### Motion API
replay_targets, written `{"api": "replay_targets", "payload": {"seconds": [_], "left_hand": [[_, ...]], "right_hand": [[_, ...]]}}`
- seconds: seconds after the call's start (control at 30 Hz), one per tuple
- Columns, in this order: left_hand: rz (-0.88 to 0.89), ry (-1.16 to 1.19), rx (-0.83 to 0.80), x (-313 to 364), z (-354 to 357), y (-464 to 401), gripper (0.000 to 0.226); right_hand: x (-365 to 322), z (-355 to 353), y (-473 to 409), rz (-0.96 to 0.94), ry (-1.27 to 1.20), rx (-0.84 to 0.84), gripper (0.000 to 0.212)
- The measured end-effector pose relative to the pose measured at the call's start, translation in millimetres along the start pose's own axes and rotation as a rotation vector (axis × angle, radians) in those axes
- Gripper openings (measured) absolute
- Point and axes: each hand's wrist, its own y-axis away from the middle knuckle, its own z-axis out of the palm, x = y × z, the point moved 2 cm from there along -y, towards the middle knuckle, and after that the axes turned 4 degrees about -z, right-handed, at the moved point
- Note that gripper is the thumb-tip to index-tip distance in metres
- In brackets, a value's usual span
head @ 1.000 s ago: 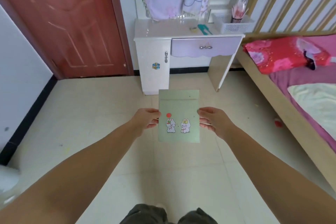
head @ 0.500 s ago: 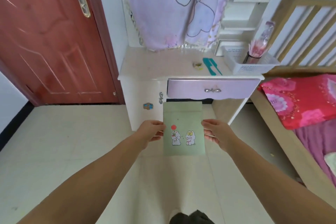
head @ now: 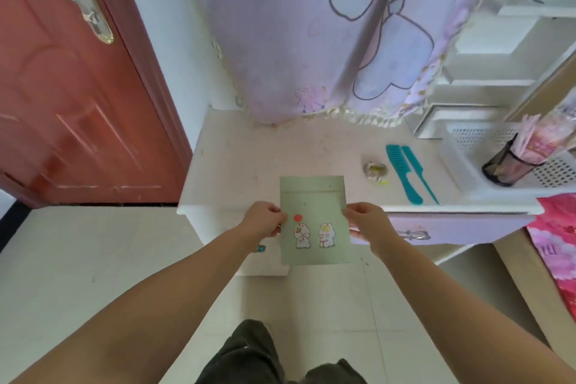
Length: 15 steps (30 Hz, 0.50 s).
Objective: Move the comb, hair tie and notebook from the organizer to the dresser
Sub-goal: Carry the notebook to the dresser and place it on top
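Holding a green notebook (head: 314, 221), both hands reach over the white dresser (head: 249, 159).

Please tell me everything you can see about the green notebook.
The notebook is thin, pale green and rectangular, apparently paper-covered, with a darker line near its top edge. The cover shows two white cartoon rabbits and a red dot. It is closed, in portrait pose. The left hand and right hand pinch its side edges, holding it over the dresser's front edge.

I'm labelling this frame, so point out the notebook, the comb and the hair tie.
notebook (head: 314, 221): head view, middle of green cover.
comb (head: 402, 173): head view, teal spine.
hair tie (head: 375, 169): head view, its centre.
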Motion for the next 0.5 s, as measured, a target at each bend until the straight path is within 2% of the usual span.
{"api": "replay_targets", "payload": {"seconds": [0.2, 0.4, 0.5], "left_hand": [[-0.027, -0.180, 0.007, 53, 12, -107, 0.016], [-0.091, -0.313, 0.024, 70, 27, -186, 0.035], [-0.128, -0.440, -0.003, 70, 28, -206, 0.043]], "right_hand": [[-25, -4, -100, 0.015, 0.196, 0.099, 0.023], [-26, 1, -186, 0.065, 0.426, 0.045, 0.032], [-23, 5, -208, 0.040, 0.621, 0.001, 0.033]]}}
